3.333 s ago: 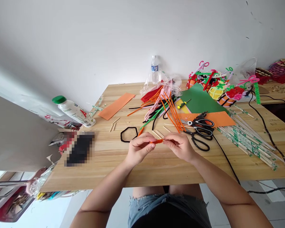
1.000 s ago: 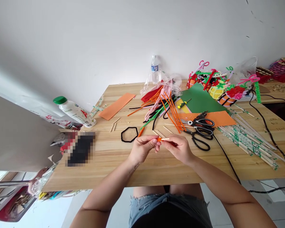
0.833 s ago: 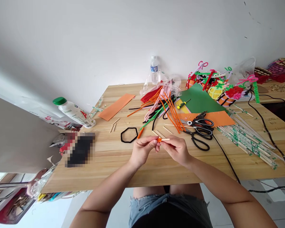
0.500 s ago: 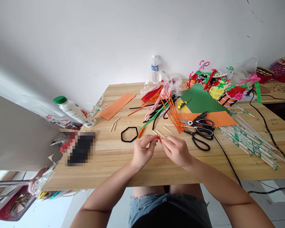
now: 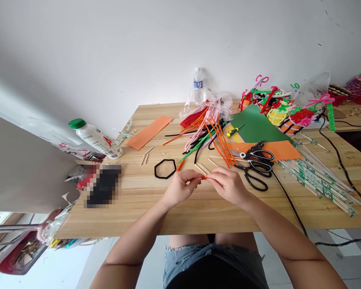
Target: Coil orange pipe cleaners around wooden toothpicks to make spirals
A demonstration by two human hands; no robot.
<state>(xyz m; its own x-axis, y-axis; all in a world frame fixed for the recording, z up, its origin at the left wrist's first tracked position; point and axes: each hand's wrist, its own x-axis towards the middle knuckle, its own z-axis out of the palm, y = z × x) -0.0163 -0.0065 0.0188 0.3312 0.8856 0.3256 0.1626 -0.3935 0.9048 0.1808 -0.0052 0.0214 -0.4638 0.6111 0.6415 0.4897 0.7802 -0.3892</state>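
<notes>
My left hand [image 5: 184, 185] pinches one end of a short orange pipe cleaner [image 5: 203, 177] just above the table. From the other side my right hand [image 5: 228, 184] grips the same piece, thumb and forefinger pressed together. Fingers cover most of it, and any stick inside is hidden. Close to my left hand lie an orange wound coil [image 5: 179, 165] and a black pipe-cleaner ring [image 5: 165, 169] bent into a many-sided loop. Several short wooden sticks [image 5: 202, 168] rest just beyond my fingertips. Black-handled scissors [image 5: 255, 180] are to the right of my right hand.
Loose pipe cleaners [image 5: 195, 138] are heaped at the back middle. A green sheet [image 5: 258, 124], a yellow screwdriver [image 5: 233, 131], wrapped stick bundles [image 5: 321, 182] and finished colourful crafts [image 5: 288, 118] fill the right side. A white bottle [image 5: 98, 140] leans at left. A black cable [image 5: 288, 204] crosses the right edge.
Both hands have come closer together around the orange piece. The light stick end seen between the fingers earlier is now covered. The view has shifted slightly.
</notes>
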